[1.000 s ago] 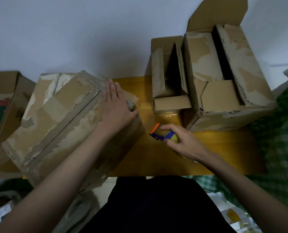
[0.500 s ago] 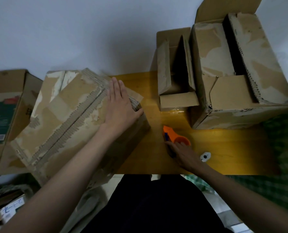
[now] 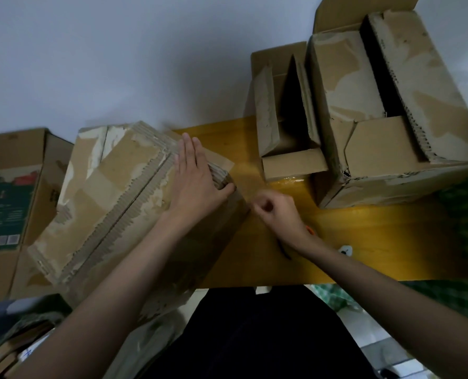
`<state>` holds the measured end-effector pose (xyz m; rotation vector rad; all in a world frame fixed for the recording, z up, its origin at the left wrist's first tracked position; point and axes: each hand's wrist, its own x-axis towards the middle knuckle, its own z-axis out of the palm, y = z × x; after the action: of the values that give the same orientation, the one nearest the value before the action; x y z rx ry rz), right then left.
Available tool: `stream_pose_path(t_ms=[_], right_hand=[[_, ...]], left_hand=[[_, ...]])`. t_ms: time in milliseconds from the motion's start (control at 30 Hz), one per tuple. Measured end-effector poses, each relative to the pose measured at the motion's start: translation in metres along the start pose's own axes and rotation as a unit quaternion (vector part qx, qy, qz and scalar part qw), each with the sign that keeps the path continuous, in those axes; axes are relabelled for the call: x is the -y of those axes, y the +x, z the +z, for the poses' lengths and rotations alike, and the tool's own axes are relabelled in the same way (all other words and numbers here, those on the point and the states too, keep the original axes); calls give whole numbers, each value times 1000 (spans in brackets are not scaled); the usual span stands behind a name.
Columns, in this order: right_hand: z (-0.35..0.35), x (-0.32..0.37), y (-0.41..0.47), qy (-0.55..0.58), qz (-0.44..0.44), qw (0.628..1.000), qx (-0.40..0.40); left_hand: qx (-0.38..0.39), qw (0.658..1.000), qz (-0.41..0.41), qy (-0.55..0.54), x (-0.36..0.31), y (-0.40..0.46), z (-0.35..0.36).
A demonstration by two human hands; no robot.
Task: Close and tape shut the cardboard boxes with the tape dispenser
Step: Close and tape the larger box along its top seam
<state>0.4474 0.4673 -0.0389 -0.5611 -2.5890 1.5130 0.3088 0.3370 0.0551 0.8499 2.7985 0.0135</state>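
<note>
A worn cardboard box (image 3: 112, 203) with its flaps closed lies at an angle on the left end of the yellow table (image 3: 377, 242). My left hand (image 3: 197, 181) presses flat on its top near the right end. A clear tape strip (image 3: 243, 181) hangs off that end of the box. My right hand (image 3: 279, 217), fingers curled, pinches the strip just beside the box's corner. The tape dispenser is almost hidden under my right wrist; only an orange tip (image 3: 310, 230) shows. A small box (image 3: 295, 162) and a large box (image 3: 391, 149) stand at the back right with flaps open.
A printed cardboard box (image 3: 9, 201) sits off the table at the far left. A small white object (image 3: 345, 250) lies on the table right of my wrist. Green checked cloth (image 3: 459, 296) borders the table's right and front edge.
My right hand set the orange tape dispenser down on the table, then moved left to the box's corner and took hold of the tape strip. My left hand stayed flat on the box.
</note>
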Motion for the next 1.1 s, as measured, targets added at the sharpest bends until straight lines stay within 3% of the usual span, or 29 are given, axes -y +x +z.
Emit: stream_pose_path(t_ms=[67, 133, 233, 467, 600, 800, 1100], right_hand=[[-7, 42, 10, 174, 42, 980, -84], [-6, 67, 15, 282, 88, 952, -79], [4, 82, 24, 350, 173, 920, -41], [16, 94, 29, 483, 293, 823, -57], [16, 95, 27, 476, 299, 822, -90], [18, 97, 27, 468, 299, 825, -105], [19, 100, 28, 437, 286, 844, -124]], left_hand=[[3, 1000, 14, -14, 7, -1, 0], [0, 999, 29, -22, 11, -3, 0], [-11, 998, 41, -36, 13, -4, 2], [7, 989, 76, -129, 24, -7, -12], [-38, 975, 25, -216, 53, 0, -34], [-115, 972, -46, -200, 136, 59, -55], [-52, 951, -85, -293, 166, 104, -60]])
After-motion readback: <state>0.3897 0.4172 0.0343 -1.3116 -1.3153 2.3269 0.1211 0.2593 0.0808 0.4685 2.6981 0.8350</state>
